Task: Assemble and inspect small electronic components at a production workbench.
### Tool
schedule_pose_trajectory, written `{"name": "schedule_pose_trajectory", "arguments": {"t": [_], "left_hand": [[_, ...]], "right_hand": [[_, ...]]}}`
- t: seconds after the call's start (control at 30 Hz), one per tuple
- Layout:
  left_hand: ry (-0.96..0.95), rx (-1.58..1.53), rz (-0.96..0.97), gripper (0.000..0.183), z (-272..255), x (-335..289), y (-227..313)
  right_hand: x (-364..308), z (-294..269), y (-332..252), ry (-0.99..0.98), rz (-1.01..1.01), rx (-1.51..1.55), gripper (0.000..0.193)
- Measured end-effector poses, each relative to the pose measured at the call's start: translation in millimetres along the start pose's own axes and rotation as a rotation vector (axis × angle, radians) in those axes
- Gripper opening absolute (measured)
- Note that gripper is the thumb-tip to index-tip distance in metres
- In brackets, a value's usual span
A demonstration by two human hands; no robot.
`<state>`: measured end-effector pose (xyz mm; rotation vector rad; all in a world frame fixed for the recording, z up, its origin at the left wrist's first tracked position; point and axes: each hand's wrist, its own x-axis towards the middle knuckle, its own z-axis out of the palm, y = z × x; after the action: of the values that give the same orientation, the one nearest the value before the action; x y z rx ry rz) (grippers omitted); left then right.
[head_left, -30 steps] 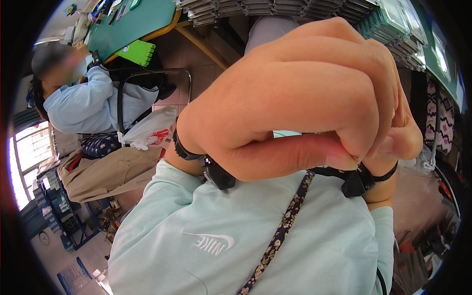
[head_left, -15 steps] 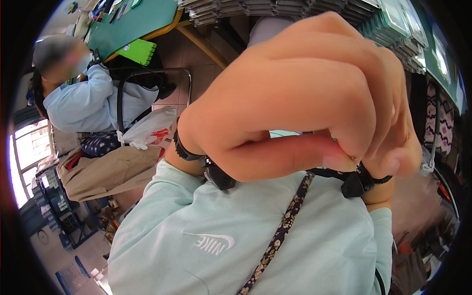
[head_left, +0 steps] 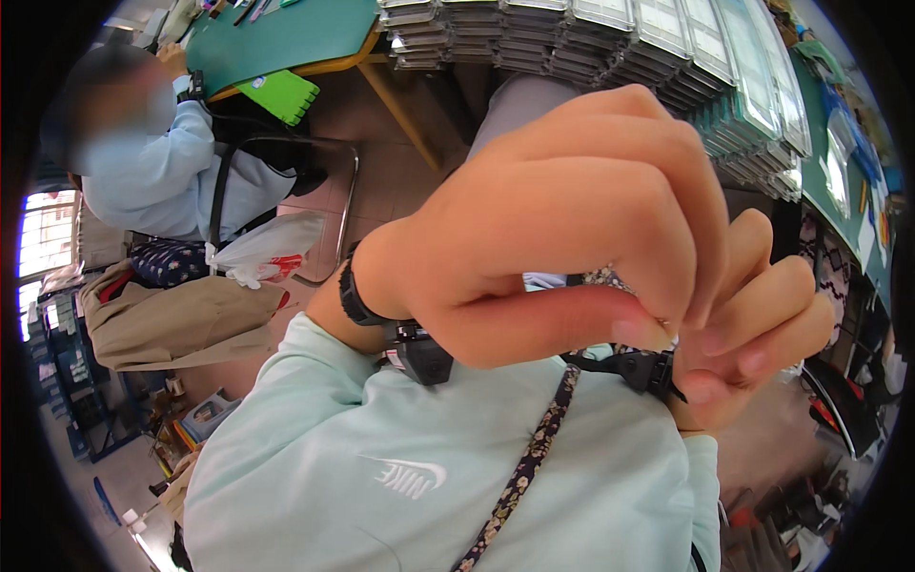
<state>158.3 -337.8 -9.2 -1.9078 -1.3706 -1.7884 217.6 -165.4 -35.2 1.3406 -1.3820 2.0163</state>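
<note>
Shirt (head_left: 315, 486): pale mint, soft matte knit in loose folds, with a raised white embroidered emblem.
Left hand (head_left: 562, 210): knuckles arched, thumb and forefinger pinched together on the sparkling piece (head_left: 605, 275); it sits lower in view than a second ago.
Case stacks (head_left: 572, 43): clear, hard, flat rectangular plastic in tight layers; more of them shows than before.
Co-worker (head_left: 157, 181): smooth light-blue sleeve, seated at the left.
Right hand (head_left: 758, 315): now out from behind the left, fingers loosely curled near its fingertips; whether it grasps anything, I cannot tell.
Strap (head_left: 534, 448): narrow dark floral fabric.
Sparkling piece: grainy, silvery, showing in the left thumb-forefinger gap, more exposed than earlier.
</note>
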Motion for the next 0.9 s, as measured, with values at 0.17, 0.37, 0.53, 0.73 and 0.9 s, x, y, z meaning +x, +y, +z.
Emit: {"name": "schedule_pose_trajectory", "arguments": {"t": [0.17, 0.37, 0.53, 0.73, 0.9], "left_hand": [[-0.007, -0.026, -0.02, 0.01, -2, -5, 0], [-0.022, -0.064, -0.066, 0.009, 2, -4, 7], [-0.036, -0.058, -0.127, 0.012, 2, -9, 10], [-0.009, -0.086, -0.157, 0.014, 6, -12, 4], [-0.017, -0.087, -0.177, 0.015, 6, -12, 4]], "right_hand": [[6, -2, -12, 0.003, 0.093, 0.106, 0.032], [15, -8, -46, -0.048, 0.173, 0.15, 0.029], [23, 20, -71, 0.153, 0.117, 0.151, 0.017], [20, -13, -115, -0.242, 0.446, 0.258, 0.016], [10, 10, -136, -0.143, 0.487, 0.028, 0.02]]}}
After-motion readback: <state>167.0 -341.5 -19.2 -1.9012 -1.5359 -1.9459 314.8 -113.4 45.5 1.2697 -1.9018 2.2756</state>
